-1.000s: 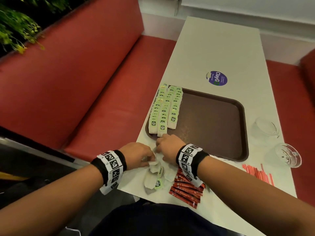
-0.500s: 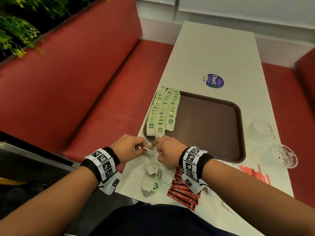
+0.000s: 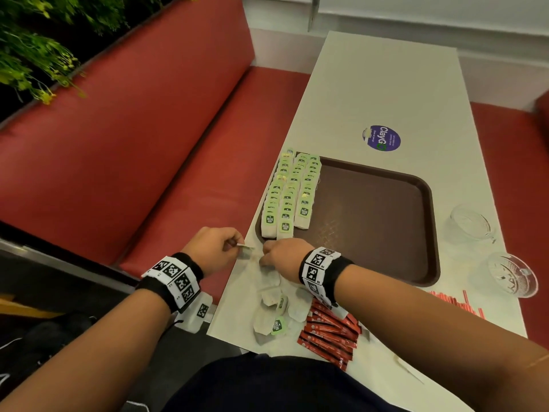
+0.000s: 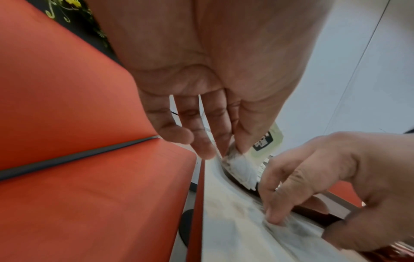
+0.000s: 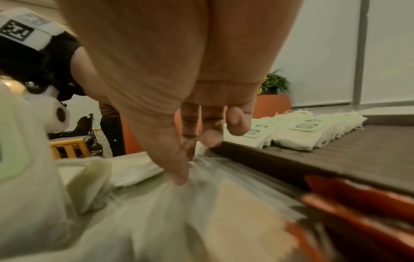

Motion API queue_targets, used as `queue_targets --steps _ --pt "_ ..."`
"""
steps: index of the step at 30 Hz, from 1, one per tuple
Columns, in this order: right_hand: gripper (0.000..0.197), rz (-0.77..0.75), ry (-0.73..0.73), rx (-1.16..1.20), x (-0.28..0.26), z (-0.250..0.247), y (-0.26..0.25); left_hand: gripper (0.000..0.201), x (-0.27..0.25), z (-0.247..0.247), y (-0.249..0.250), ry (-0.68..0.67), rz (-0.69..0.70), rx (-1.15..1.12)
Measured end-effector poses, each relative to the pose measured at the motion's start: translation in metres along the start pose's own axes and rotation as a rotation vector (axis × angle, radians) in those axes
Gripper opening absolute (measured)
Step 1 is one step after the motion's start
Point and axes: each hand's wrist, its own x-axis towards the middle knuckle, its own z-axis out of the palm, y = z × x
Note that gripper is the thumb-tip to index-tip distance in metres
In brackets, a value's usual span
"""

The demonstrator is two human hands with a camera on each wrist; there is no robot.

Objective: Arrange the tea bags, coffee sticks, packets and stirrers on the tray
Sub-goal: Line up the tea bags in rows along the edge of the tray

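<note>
1. Tea bags [image 3: 271, 318] lie loose in a small heap at the near table [image 3: 386, 84] edge, unsorted, probably the stock waiting to go onto the tray.
2. Coffee sticks [image 3: 329, 334] sit in a red pile just right of that heap, partly under the right forearm, none of them on the tray.
3. Right hand [image 3: 282, 254] curls down onto a thin white bag [image 5: 201, 179] flat on the table beside the tray's near rim; thumb and fingertips pinch it, likely to lift it clear of the others.
4. Left hand [image 3: 212, 248] pinches another bag [image 4: 239, 166] between thumb and fingers, raised just off the table edge; holding it by one end would let it hang straight for laying in line.
5. Tray [image 3: 386, 233], brown, holds three neat rows of green-tagged bags [image 3: 292, 191] along its left side, overlapped like tiles so more fit. The rest of its floor is bare, so I judge that space is kept for sticks, packets and stirrers.
6. Stirrers [image 3: 457, 303], red, lie scattered on the table right of the tray's near corner.
7. Two glass cups [image 3: 511, 276] stand further right; what they hold, if anything, I cannot tell.
8. A purple sticker [image 3: 381, 138] lies beyond the tray.
</note>
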Motion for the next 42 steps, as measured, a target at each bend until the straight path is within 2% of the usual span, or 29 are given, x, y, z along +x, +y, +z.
queue_targets --steps 10,13,17,19,22,26,30,34,37,42 --pt "0.021 -0.028 0.046 -0.127 0.005 0.001 -0.004 0.011 -0.008 -0.007 -0.010 0.013 0.004 0.004" --pt "0.017 0.012 0.076 0.065 0.001 -0.001 -0.002 0.009 -0.005 -0.008 -0.008 0.021 0.013 -0.031" --pt "0.006 0.165 0.208 0.449 -0.020 -0.012 0.007 0.002 0.001 -0.008 -0.002 0.014 0.055 -0.076" --pt "0.016 0.238 0.218 0.607 -0.030 -0.014 0.013 0.004 0.005 -0.006 0.002 0.019 0.090 -0.082" --pt "0.035 0.298 0.182 0.685 -0.039 -0.017 0.020 0.003 0.014 -0.003 0.012 0.004 0.132 -0.086" --pt "0.038 0.314 0.232 0.764 -0.051 -0.015 0.026 0.005 0.026 0.003 0.029 -0.027 0.199 -0.128" --pt "0.042 0.305 0.366 0.704 -0.054 -0.005 0.033 0.009 0.038 0.011 0.051 -0.033 0.269 -0.188" --pt "0.018 0.395 0.509 0.681 -0.056 0.001 0.042 0.004 0.051 0.014 0.071 -0.053 0.349 -0.203" --pt "0.008 0.420 0.497 0.655 -0.060 0.004 0.049 0.002 0.061 0.016 0.079 -0.052 0.388 -0.178" --pt "0.018 0.509 0.467 0.701 -0.067 0.009 0.059 0.009 0.084 0.024 0.087 -0.046 0.323 -0.133"
